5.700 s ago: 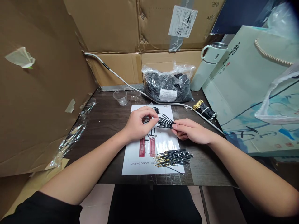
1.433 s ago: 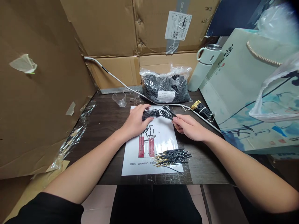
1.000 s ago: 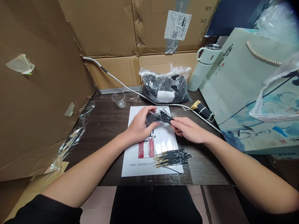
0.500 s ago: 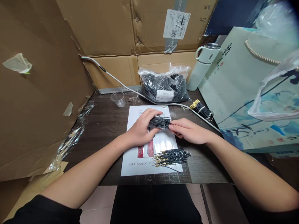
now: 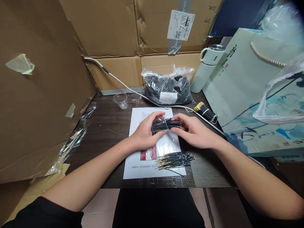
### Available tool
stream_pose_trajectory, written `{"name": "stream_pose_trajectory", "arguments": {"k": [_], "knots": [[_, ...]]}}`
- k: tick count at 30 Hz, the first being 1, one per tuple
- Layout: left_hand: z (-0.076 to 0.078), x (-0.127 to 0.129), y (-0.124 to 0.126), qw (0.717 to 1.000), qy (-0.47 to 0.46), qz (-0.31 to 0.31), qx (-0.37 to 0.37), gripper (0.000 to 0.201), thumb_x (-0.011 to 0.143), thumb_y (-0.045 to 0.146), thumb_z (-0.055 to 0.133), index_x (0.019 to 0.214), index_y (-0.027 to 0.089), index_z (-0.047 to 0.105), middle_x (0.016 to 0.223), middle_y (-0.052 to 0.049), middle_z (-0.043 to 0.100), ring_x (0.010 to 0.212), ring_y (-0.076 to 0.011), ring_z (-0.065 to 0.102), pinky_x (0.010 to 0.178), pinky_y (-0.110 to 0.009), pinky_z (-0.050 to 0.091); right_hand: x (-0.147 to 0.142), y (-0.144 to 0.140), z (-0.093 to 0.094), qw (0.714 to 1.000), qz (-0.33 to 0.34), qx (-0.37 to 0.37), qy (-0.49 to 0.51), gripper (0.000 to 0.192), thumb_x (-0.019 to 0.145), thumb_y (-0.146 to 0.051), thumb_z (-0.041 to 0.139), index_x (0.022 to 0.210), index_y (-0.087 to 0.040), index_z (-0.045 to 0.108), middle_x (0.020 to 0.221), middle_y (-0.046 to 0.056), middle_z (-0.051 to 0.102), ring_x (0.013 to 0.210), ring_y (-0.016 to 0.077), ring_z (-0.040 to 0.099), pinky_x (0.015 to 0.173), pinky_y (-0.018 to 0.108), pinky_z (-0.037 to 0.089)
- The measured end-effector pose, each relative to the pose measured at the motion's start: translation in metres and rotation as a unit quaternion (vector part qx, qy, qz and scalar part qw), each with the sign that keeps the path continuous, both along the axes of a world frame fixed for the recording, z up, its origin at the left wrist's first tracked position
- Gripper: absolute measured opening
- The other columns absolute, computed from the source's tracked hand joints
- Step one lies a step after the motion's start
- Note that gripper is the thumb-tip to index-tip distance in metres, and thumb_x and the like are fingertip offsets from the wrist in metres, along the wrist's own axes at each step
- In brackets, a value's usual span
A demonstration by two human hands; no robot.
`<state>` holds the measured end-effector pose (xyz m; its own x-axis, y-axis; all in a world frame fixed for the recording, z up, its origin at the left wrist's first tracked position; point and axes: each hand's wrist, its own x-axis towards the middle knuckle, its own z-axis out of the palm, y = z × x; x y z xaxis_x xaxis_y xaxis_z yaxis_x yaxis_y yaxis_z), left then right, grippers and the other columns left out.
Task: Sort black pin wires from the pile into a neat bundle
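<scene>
My left hand (image 5: 146, 133) is wrapped round a clear plastic cup (image 5: 155, 127) lying on its side above a printed sheet (image 5: 129, 164). A bundle of short black wires (image 5: 172, 123) sits partly inside the cup, its other part sticking out of the mouth to the right. Around those protruding wires my right hand (image 5: 197, 131) is closed, thumb in front and fingers behind. Below the hands, a loose pile of black wires with gold ends (image 5: 174, 160) lies on the sheet, one wire apart from the rest.
Behind stand a clear bag of black wires (image 5: 167, 88) and a pale green bottle (image 5: 205, 72). An empty plastic cup (image 5: 121, 101) is at the left. A tied wire bundle (image 5: 205, 112) lies by a white cable (image 5: 123, 85). A paper bag (image 5: 247, 95) borders the right, cardboard (image 5: 42, 110) the left.
My right hand has shifted from pinching the wire ends to spanning the bundle with thumb and fingers. More of the wires now shows outside the cup's mouth.
</scene>
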<state>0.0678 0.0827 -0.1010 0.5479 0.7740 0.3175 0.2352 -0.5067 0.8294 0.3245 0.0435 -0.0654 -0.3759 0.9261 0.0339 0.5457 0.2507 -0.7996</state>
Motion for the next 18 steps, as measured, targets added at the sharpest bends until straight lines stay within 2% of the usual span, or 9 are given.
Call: {"name": "stream_pose_trajectory", "arguments": {"k": [5, 10, 14, 18], "knots": [[-0.001, 0.004, -0.001, 0.992, -0.085, 0.004, -0.098, 0.062, 0.088, 0.021, 0.084, 0.146, 0.022, 0.061, 0.143, -0.015, 0.070, 0.135, -0.0311, 0.069, 0.120, -0.053, 0.056, -0.001, 0.000, -0.005, 0.997, -0.020, 0.049, 0.050, 0.034, 0.109, -0.039, 0.064, 0.139, -0.025, 0.057, 0.092, 0.003, 0.068, 0.068, 0.0199, 0.057, 0.064, 0.037, 0.045], [-0.001, 0.007, 0.000, 0.976, -0.141, -0.007, -0.164, 0.063, 0.081, 0.021, 0.090, 0.140, 0.021, 0.067, 0.144, -0.015, 0.072, 0.138, -0.0328, 0.068, 0.121, -0.053, 0.056, -0.006, 0.000, -0.011, 0.988, -0.072, 0.112, 0.077, 0.033, 0.109, -0.042, 0.065, 0.137, -0.025, 0.062, 0.100, 0.008, 0.069, 0.078, 0.0238, 0.061, 0.073, 0.041, 0.051], [0.001, 0.007, 0.001, 0.956, -0.186, -0.030, -0.224, 0.057, 0.080, 0.026, 0.092, 0.134, 0.021, 0.072, 0.143, -0.014, 0.074, 0.139, -0.0338, 0.067, 0.120, -0.055, 0.056, -0.009, -0.002, -0.012, 0.982, -0.066, 0.143, 0.101, 0.036, 0.110, -0.044, 0.065, 0.142, -0.027, 0.064, 0.113, 0.011, 0.070, 0.086, 0.0262, 0.064, 0.081, 0.046, 0.055], [0.009, 0.003, 0.000, 0.925, -0.200, -0.044, -0.322, 0.050, 0.087, 0.036, 0.084, 0.135, 0.022, 0.074, 0.137, -0.014, 0.077, 0.120, -0.0336, 0.077, 0.106, -0.056, 0.063, -0.008, -0.003, -0.013, 0.982, -0.077, 0.104, 0.136, 0.063, 0.109, -0.050, 0.064, 0.165, -0.032, 0.042, 0.124, 0.012, 0.063, 0.081, 0.0247, 0.061, 0.075, 0.046, 0.057]]}}
